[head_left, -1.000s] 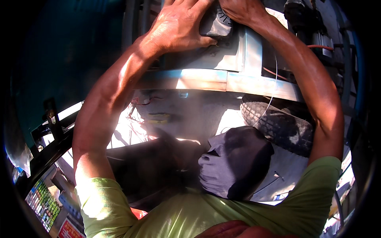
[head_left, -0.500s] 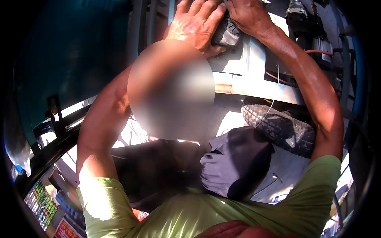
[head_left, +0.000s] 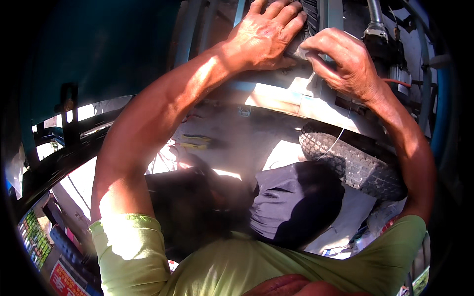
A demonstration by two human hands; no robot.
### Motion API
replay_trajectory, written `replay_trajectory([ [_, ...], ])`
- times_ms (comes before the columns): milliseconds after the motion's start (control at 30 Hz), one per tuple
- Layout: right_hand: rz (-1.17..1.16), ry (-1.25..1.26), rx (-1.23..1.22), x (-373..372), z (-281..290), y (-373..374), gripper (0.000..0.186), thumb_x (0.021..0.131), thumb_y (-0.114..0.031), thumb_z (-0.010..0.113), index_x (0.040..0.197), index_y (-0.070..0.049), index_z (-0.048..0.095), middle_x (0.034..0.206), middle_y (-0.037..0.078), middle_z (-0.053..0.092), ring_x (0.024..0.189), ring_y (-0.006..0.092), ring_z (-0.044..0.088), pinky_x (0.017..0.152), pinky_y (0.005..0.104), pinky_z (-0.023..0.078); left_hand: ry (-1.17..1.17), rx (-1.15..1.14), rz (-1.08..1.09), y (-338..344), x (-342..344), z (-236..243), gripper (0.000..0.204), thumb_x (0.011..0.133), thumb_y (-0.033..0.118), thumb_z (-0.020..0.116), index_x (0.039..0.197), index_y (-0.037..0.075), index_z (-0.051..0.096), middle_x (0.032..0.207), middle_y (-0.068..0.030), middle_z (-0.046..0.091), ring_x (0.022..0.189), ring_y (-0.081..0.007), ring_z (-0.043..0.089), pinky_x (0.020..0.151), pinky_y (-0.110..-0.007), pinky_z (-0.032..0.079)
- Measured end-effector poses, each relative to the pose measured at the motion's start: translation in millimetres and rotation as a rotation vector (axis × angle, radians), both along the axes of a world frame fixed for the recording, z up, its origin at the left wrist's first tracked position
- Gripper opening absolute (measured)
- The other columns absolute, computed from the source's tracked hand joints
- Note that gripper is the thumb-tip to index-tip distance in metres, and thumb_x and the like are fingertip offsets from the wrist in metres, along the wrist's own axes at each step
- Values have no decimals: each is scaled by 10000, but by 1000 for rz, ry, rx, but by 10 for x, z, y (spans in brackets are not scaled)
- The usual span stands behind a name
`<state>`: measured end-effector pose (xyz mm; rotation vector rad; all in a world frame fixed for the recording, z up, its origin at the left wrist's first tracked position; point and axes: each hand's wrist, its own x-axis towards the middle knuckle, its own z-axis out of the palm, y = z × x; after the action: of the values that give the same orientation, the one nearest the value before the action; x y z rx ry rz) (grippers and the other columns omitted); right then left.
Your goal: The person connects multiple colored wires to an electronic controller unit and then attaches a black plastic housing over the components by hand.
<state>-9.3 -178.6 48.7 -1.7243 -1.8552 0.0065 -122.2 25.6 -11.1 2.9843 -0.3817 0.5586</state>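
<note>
My left hand (head_left: pixel 269 38) lies over a dark ribbed part (head_left: pixel 311 17) at the top of the view. Its fingers are stretched out and its thumb rests along the near side; the fingertips run partly out of view. Close by on the right, my right hand (head_left: pixel 345 61) has thumb and forefinger brought near each other at the near end of the ribbed part. What lies between those fingers, if anything, is too small to make out. Below both hands runs a pale metal frame bar (head_left: pixel 276 96).
A treaded tyre (head_left: pixel 353 160) stands below the frame on the right, and a thin white cable (head_left: pixel 340 130) hangs in front of it. A metal mechanism (head_left: pixel 377 34) is at upper right. A dark teal panel (head_left: pixel 94 54) fills the left. Yellow-and-dark items (head_left: pixel 195 141) lie on the ground.
My right hand has come nearer and away from my left hand, to the near end of the ribbed part. My left hand stays on that part. The view has shifted slightly.
</note>
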Motion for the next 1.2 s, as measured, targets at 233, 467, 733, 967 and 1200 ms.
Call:
replay_trajectory([
  [233, 251, -378, -434, -168, -257, -36, 228, 910, -137, 628, 1118, -90, 707, 862, 77, 666, 875, 278, 726, 706, 406, 583, 81, -98, -15, -104, 22, 134, 956, 810, 499, 758, 1499, -67, 414, 1546, -282, 423, 1478, -424, 359, 1188, -622, 280],
  [467, 212, -509, -666, -310, -194, 126, 147, 904, -144, 627, 1019, -74, 683, 910, 102, 692, 889, 282, 738, 726, 421, 587, 22, -73, 1, -70, -18, 86, 886, 797, 382, 765, 1485, -66, 432, 1523, -275, 444, 1457, -421, 386, 1162, -626, 305],
  [733, 240, -468, -702, -271, -192, 128, 140, 904, -129, 616, 1013, -56, 664, 913, 121, 665, 908, 298, 720, 743, 421, 581, 92, -69, 17, -84, -16, 121, 963, 827, 480, 755, 1525, -69, 381, 1570, -280, 398, 1486, -413, 350, 1200, -621, 268],
  [967, 181, -389, -530, -240, -305, 49, 98, 872, -124, 626, 887, -37, 668, 852, 125, 686, 829, 331, 733, 689, 445, 593, 67, 0, 34, -97, 20, 65, 1010, 824, 545, 753, 1533, -63, 368, 1579, -280, 385, 1490, -419, 341, 1214, -607, 254],
  [1200, 172, -469, -615, -287, -309, 99, 84, 870, -124, 635, 883, -50, 671, 847, 113, 684, 827, 306, 735, 664, 425, 585, 51, 1, 42, -80, 19, 46, 1027, 810, 565, 761, 1537, -46, 372, 1575, -270, 396, 1488, -408, 350, 1212, -609, 256],
])
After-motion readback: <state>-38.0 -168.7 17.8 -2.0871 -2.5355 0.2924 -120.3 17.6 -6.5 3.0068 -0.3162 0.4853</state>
